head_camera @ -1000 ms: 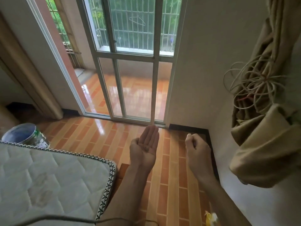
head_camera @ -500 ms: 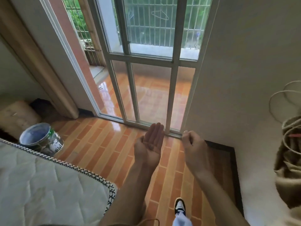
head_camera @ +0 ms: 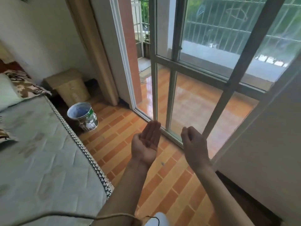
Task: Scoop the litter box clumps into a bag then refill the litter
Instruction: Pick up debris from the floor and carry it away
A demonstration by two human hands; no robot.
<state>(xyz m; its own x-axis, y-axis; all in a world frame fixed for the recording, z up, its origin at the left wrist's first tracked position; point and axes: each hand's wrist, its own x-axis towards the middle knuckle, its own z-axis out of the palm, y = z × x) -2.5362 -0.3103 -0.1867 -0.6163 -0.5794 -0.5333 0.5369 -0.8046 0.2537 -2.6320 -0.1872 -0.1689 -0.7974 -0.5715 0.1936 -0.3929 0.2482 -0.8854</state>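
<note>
While neither litter box, scoop nor bag is in view, the left hand (head_camera: 146, 141) lies flat, palm up and empty, and the right hand (head_camera: 193, 142) is curled into an empty fist; best to head for the door gap (head_camera: 143, 66) at 12 o'clock, passing the bucket (head_camera: 83, 116) at 10 o'clock.

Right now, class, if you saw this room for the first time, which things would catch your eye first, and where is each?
Two bare forearms reach forward mid-frame: the left hand lies palm up with straight fingers, and the right hand beside it is curled into a fist. Behind them a glass sliding door gives onto a shiny tiled balcony. At the left, a quilted mattress fills the corner, with a paint bucket standing on the orange tile floor just past its edge.
</note>
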